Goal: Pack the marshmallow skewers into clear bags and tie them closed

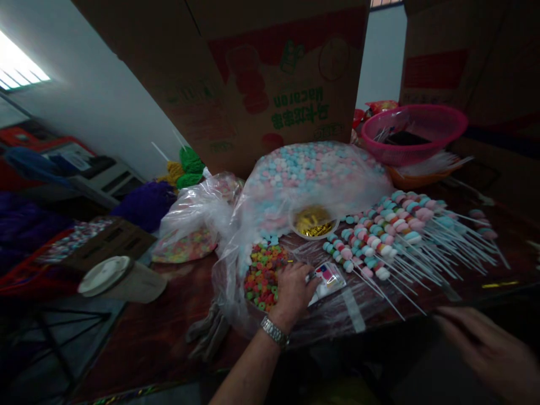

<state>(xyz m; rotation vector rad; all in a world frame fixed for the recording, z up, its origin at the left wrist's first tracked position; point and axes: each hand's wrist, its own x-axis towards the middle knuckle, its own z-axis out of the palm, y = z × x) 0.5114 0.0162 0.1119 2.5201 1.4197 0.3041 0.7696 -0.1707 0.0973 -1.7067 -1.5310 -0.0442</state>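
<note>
My left hand (294, 292), with a metal watch on its wrist, rests palm down with its fingers curled at the near edge of the candy pile. Its thumb is against a small printed plastic bag (329, 279); the fingertips are partly hidden. Just left of it lie colourful ring candies (264, 275) in a large open clear bag. My right hand (485, 351) is blurred at the lower right, near the table's front edge; what it holds, if anything, does not show. Candy skewers (390, 230) on white sticks are piled between the hands, and a bowl of gold twist ties (317, 229) stands behind.
A large bag of pastel candies (312, 174) leans before a cardboard box (270, 73). A pink basket (415, 135) stands at the back right. Left are a tied candy bag (189, 242), a lidded cup (126, 280) and gloves (208, 332). Strips of tape (353, 309) lie in front.
</note>
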